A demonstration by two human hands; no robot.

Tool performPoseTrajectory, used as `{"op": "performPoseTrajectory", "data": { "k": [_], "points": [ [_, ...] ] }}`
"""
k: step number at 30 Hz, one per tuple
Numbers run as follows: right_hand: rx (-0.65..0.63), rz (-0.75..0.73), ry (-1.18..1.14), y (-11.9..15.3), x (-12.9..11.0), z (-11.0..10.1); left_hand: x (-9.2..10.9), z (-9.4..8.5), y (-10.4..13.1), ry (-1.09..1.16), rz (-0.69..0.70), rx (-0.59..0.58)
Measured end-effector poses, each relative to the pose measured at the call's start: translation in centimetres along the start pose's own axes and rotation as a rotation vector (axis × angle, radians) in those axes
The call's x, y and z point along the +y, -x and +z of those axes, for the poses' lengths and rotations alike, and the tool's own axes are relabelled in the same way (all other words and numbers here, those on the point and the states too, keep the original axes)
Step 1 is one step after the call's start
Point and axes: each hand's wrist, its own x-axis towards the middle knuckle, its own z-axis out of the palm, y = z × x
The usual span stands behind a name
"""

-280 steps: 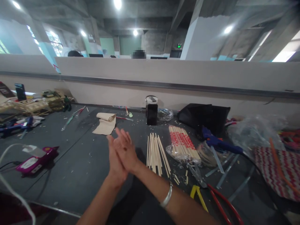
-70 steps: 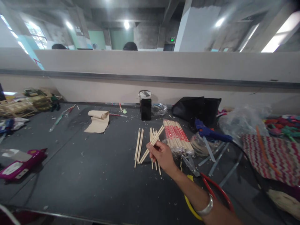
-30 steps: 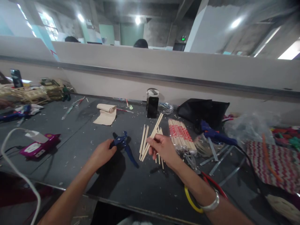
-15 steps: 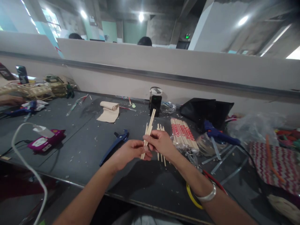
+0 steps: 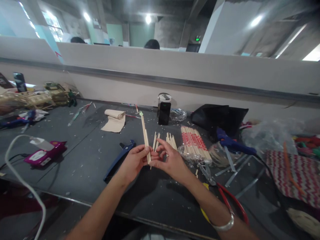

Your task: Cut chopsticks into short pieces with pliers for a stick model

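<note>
My left hand [image 5: 136, 158] is closed around a few thin wooden sticks [image 5: 144, 133], pale and chopstick-like. They point up and away, and their top ends are uneven. My right hand [image 5: 170, 160] is beside their lower end with fingers apart, the thumb at the sticks; whether it presses on them I cannot tell. Just beyond the hands, more loose sticks [image 5: 171, 140] lie on the table in two small groups, partly hidden by my fingers. Right of them is a clear packet of sticks [image 5: 195, 141] with red print. A dark blue-handled tool [image 5: 118, 160] lies left of my left hand.
Red-handled cutters [image 5: 212, 180] lie by my right forearm. A blue glue gun [image 5: 233, 145] stands at the right. A phone [image 5: 164, 113] leans upright at the back. A cloth roll [image 5: 113, 121] and a purple power strip [image 5: 46, 153] are on the left of the dark table [image 5: 82, 166].
The held sticks now tilt left instead of right. My right hand has loosened from them and its fingers have spread. Another small group of sticks now shows behind the hands.
</note>
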Motion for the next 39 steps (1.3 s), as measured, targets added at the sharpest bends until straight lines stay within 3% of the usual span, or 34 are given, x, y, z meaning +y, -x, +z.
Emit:
{"op": "performPoseTrajectory", "data": {
  "k": [4, 9, 22, 25, 29, 32, 39],
  "points": [
    [-0.002, -0.103, 0.149, 1.2, 0.9, 0.6, -0.2, 0.4, -0.1, 0.082, -0.026, 0.059],
    [0.003, -0.111, 0.211, 1.1, 1.1, 0.7, -0.5, 1.2, 0.2, 0.114, -0.011, 0.089],
    [-0.086, -0.184, 0.215, 1.2, 1.8, 0.6, -1.1, 0.9, 0.7, -0.001, 0.019, 0.049],
    [-0.171, -0.093, 0.087, 0.7, 1.0, -0.3, -1.4, 0.7, 1.4, -0.053, 0.009, 0.059],
    [-0.124, 0.138, -0.228, -0.6, -0.3, -1.4, -2.0, 0.6, 2.3, -0.09, -0.053, 0.01],
    [-0.187, 0.268, -0.409, -1.7, -1.0, -1.6, -2.2, 0.9, 2.7, -0.121, -0.089, -0.028],
    [-0.169, 0.3, -0.508, -3.0, -1.5, -1.1, -1.2, 1.1, 2.5, -0.171, -0.112, -0.081]
  ]
}}
